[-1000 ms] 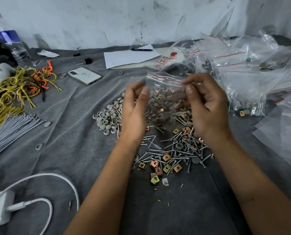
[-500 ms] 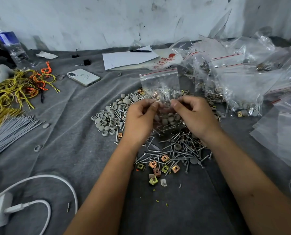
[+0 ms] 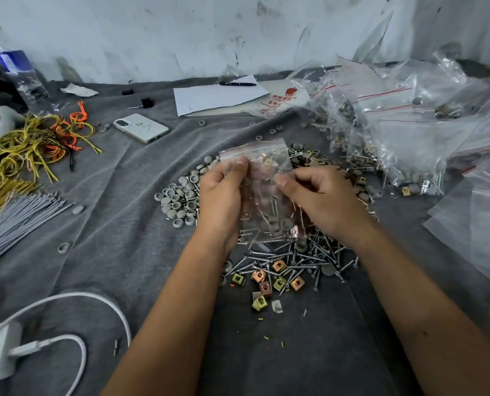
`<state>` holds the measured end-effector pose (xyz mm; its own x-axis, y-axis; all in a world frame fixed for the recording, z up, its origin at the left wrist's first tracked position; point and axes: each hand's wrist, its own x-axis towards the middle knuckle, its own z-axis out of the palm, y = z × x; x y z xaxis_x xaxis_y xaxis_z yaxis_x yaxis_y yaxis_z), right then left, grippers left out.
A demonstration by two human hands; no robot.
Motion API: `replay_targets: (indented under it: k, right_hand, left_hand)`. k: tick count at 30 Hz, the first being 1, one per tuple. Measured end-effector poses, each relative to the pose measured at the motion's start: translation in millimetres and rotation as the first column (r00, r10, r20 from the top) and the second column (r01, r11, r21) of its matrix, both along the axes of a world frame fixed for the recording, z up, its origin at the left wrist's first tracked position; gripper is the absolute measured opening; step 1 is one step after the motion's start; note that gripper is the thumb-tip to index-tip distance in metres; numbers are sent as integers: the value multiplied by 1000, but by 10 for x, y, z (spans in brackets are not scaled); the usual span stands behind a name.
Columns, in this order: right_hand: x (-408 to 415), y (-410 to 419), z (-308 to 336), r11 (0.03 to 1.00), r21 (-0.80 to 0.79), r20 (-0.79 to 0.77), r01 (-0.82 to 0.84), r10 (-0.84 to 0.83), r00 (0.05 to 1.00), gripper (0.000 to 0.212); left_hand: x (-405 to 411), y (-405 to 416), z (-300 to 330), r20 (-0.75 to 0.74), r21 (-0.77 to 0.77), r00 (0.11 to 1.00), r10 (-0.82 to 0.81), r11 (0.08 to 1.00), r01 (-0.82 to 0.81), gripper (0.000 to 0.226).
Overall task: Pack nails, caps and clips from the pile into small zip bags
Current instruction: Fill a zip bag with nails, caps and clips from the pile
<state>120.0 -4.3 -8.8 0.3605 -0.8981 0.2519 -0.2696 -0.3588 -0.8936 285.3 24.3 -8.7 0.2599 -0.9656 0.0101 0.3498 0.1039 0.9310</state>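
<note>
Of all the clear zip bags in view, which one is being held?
The small clear red-striped zip bag pinched between the left hand and right hand above the pile; the others lie at right.

The zip bag [image 3: 262, 178] is thin clear plastic, glossy and crinkled. Nails [image 3: 306, 258] gleam as bright bare metal; the clips [image 3: 266, 287] look like brassy, yellowish plated metal. Caps [image 3: 178, 201] are matt grey plastic. Underneath lies soft, matt grey cloth [image 3: 118, 230], slightly fuzzy.
</note>
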Motion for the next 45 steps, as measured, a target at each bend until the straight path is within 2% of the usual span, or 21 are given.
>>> replay_targets:
  k: [3, 6, 8, 9, 10, 12, 14, 16, 19, 22, 24, 26, 27, 29, 30, 31, 35, 40, 45]
  right_hand:
    - [-20, -5, 43, 997, 59, 236, 52, -65, 970, 35]
    - [-39, -6, 89, 992, 121, 436, 14, -66, 897, 23]
    - [-32, -11, 103, 983, 180, 504, -39, -58, 862, 14]
    - [-30, -19, 96, 976, 216, 492, -34, -79, 867, 12]
    - [-35, -36, 79, 970, 243, 443, -3, -109, 890, 13]
    - [-40, -65, 38, 956, 279, 283, 93, -175, 943, 18]
    - [-44, -86, 7, 942, 306, 214, 140, -211, 954, 16]
    - [-38, -87, -4, 941, 319, 282, 114, -209, 936, 18]
    - [-40, -97, 4, 946, 303, 374, 118, -232, 898, 20]
    - [-34, -106, -27, 966, 217, 342, 144, -213, 915, 20]
    - [-10, -114, -67, 975, 137, 281, 177, -210, 936, 17]
    - [16, -122, -103, 975, 20, 192, 223, -222, 956, 15]
    - [23, -124, -117, 970, -52, 142, 238, -228, 963, 14]
    - [28, -115, -131, 956, -179, 60, 234, -227, 972, 12]
    - [31, -105, -131, 950, -226, 33, 216, -214, 976, 11]
    - [35, -95, -132, 946, -258, 14, 195, -198, 980, 10]
    - [39, -95, -129, 943, -301, -47, 139, -160, 986, 7]
    - [32, -96, -119, 898, -421, -107, 130, -192, 976, 12]
    - [43, -80, -111, 867, -479, -72, 140, -198, 978, 11]
  left_hand:
    - [-6, 31, 61, -153, 33, 975, -158, 986, 165, 24]
    - [18, 80, 134, -307, 42, 868, -390, 906, 421, 25]
    - [15, 91, 139, -399, 70, 800, -448, 855, 514, 23]
    - [8, 86, 130, -444, 92, 786, -430, 851, 517, 20]
    - [7, 75, 109, -435, 127, 812, -388, 867, 482, 20]
    - [11, 56, 67, -240, 230, 923, -301, 906, 355, 22]
    - [9, 34, 22, -66, 261, 970, -234, 934, 243, 28]
    - [6, 9, -6, 21, 234, 979, -200, 954, 190, 28]
    - [12, 9, -25, 156, 174, 970, -185, 972, 157, 10]
    - [-7, 29, -23, 207, 119, 964, -169, 982, 147, 3]
    - [-13, 25, -42, 297, 49, 950, -94, 995, 83, 4]
    - [4, 12, -61, 484, -58, 873, 52, 998, -28, 13]
    - [26, 2, -75, 607, -116, 785, 126, 991, -69, 19]
    - [77, -19, -95, 836, -218, 498, 232, 972, -87, 33]
    - [93, -30, -96, 884, -256, 386, 263, 964, -72, 35]
    - [98, -37, -92, 899, -279, 335, 281, 959, -56, 33]
    - [117, -40, -118, 906, -340, 245, 344, 938, -60, 23]
    - [109, -46, -131, 904, -407, 115, 411, 912, -54, 23]
    - [47, -64, -151, 870, -457, 194, 453, 889, -28, 9]
